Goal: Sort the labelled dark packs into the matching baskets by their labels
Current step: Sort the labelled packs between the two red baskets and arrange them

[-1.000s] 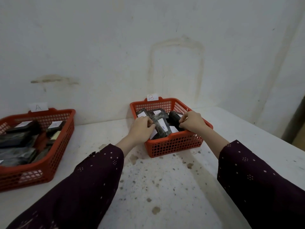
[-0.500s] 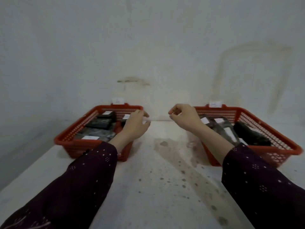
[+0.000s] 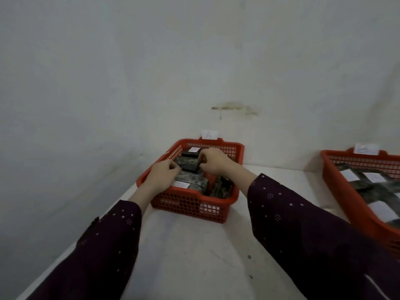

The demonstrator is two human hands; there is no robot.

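A red basket (image 3: 190,207) with a paper tag marked A (image 3: 208,134) on its back rim holds several dark packs with white labels. Both of my hands are inside it. My left hand (image 3: 163,175) and my right hand (image 3: 213,161) each pinch one end of a dark pack (image 3: 187,164) that lies on top of the others. A white-labelled pack (image 3: 180,184) lies below my left hand. A second red basket (image 3: 344,191) with its own paper tag (image 3: 365,148) stands at the right edge, with more labelled dark packs (image 3: 376,187) inside.
The baskets stand on a white stained table (image 3: 194,256) pushed against a pale wall (image 3: 151,72). The table's left edge runs diagonally close to the A basket. My dark dotted sleeves fill the lower frame.
The view has swung left from the B basket to the A basket. My hands left the B basket, crossed the table with nothing in them, and now grip a pack in the A basket.
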